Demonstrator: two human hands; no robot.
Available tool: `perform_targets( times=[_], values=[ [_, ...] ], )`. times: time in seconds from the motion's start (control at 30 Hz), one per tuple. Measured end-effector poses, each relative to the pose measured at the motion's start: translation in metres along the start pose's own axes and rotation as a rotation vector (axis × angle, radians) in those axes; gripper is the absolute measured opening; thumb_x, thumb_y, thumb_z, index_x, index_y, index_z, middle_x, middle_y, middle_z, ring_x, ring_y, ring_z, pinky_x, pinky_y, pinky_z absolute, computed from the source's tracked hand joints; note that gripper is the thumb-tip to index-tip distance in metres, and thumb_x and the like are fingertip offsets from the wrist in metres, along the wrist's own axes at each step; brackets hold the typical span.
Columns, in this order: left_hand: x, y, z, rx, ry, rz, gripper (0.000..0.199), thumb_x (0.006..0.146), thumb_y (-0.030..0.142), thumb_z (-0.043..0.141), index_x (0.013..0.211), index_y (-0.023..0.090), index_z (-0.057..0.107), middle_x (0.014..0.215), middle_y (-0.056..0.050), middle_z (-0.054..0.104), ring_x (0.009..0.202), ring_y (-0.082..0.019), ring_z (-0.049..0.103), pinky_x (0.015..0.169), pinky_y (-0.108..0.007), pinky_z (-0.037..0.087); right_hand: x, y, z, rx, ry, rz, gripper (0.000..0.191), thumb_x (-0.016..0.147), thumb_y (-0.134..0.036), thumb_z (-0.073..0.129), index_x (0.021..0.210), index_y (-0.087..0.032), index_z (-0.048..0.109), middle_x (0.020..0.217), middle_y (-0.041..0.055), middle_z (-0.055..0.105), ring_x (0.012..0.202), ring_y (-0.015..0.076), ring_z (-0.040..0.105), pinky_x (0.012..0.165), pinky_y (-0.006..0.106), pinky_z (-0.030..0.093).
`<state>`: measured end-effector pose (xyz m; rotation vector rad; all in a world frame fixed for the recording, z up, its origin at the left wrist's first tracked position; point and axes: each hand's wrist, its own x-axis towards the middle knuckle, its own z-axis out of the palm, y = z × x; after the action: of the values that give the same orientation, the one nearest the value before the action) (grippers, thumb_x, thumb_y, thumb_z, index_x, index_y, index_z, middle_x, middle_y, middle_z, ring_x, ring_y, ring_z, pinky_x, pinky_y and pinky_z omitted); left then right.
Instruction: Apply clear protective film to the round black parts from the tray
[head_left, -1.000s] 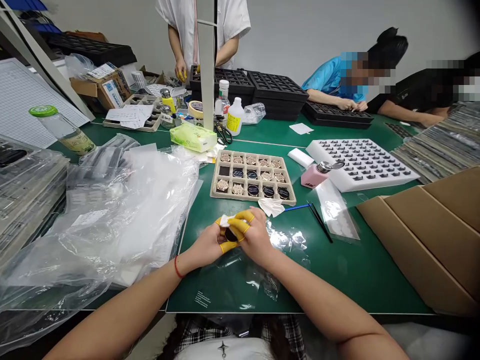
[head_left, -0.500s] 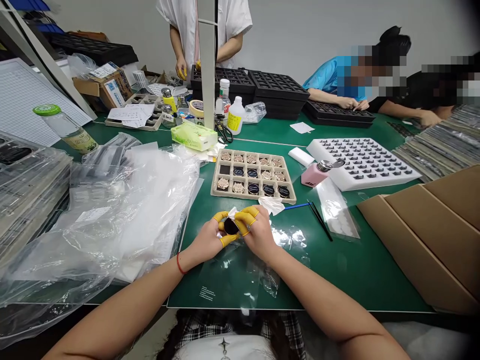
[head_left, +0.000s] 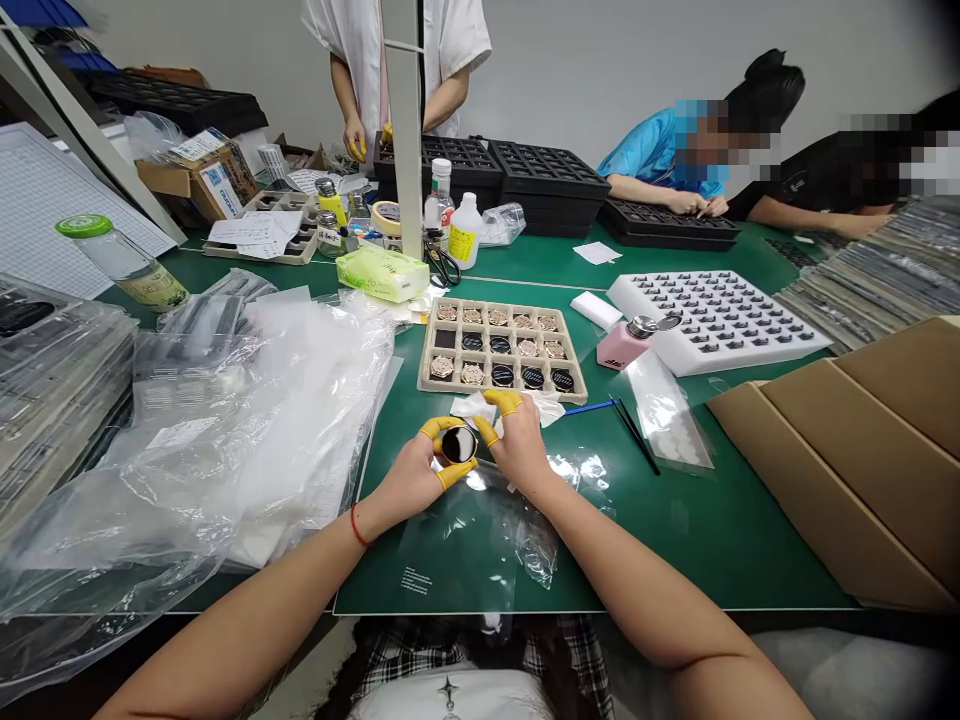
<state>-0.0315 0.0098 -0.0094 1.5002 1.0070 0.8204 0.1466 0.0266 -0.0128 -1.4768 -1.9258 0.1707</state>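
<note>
My left hand (head_left: 422, 468), with yellow finger covers, holds a round black watch part (head_left: 459, 445) by its edge; its glossy face carries a bright reflection. Close on its right is my right hand (head_left: 514, 440), also in yellow finger covers, thumb and forefinger apart with nothing visible between them. A white cloth (head_left: 472, 408) lies just beyond the hands, partly hidden by the right one. Behind it sits a beige compartment tray (head_left: 426, 375) with several round watch parts, some gold-patterned, some black. Clear plastic film (head_left: 480, 540) lies below my hands.
A pink bottle (head_left: 624, 345), white foam tray (head_left: 679, 355), tweezers (head_left: 636, 437) and brown cardboard (head_left: 847, 470) are at right. Plastic bags (head_left: 300, 400) and a glass jar (head_left: 127, 262) are at left. Behind stand a tissue pack (head_left: 382, 272), bottles and black trays (head_left: 555, 200); several people are across the table.
The white cloth has left my right fingers and lies on the table. My right thumb and forefinger have parted and moved off the watch part, whose face now shows a reflection.
</note>
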Motion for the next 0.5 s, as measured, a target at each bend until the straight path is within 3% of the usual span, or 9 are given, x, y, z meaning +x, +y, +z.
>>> perform_targets(
  times=[0.07, 0.17, 0.3, 0.5],
  values=[
    [0.001, -0.003, 0.000, -0.065, 0.051, 0.040, 0.045, 0.078, 0.029, 0.063, 0.116, 0.020, 0.042, 0.114, -0.009, 0.058, 0.103, -0.021, 0.061, 0.090, -0.036, 0.049, -0.001, -0.002, -0.005, 0.052, -0.019, 0.055, 0.025, 0.087, -0.023, 0.046, 0.110, -0.018, 0.055, 0.107, 0.0117, 0.058, 0.105, 0.0271, 0.046, 0.090, 0.044, 0.038],
    [0.000, -0.007, 0.001, -0.124, 0.095, 0.105, 0.045, 0.081, 0.029, 0.060, 0.119, 0.020, 0.038, 0.129, -0.012, 0.047, 0.121, -0.023, 0.050, 0.102, -0.038, 0.041, -0.005, -0.009, -0.011, 0.211, -0.146, 0.124, 0.020, 0.086, -0.021, 0.045, 0.102, -0.020, 0.058, 0.102, 0.0085, 0.062, 0.097, 0.0231, 0.053, 0.085, 0.040, 0.042],
    [-0.002, -0.008, 0.004, -0.159, 0.048, 0.126, 0.043, 0.083, 0.027, 0.057, 0.120, 0.021, 0.036, 0.130, -0.012, 0.045, 0.122, -0.023, 0.049, 0.103, -0.040, 0.041, -0.007, -0.017, -0.015, 0.323, -0.306, 0.170, 0.012, 0.083, -0.020, 0.049, 0.085, -0.020, 0.061, 0.091, 0.0048, 0.064, 0.086, 0.0192, 0.056, 0.078, 0.035, 0.043],
    [-0.002, -0.009, 0.005, -0.232, 0.019, 0.110, 0.046, 0.082, 0.026, 0.058, 0.122, 0.021, 0.036, 0.134, -0.012, 0.045, 0.124, -0.023, 0.047, 0.104, -0.041, 0.041, -0.008, -0.021, -0.019, 0.413, -0.347, 0.255, 0.012, 0.082, -0.020, 0.049, 0.078, -0.019, 0.060, 0.083, 0.0026, 0.064, 0.079, 0.0172, 0.055, 0.072, 0.031, 0.042]
  ],
)
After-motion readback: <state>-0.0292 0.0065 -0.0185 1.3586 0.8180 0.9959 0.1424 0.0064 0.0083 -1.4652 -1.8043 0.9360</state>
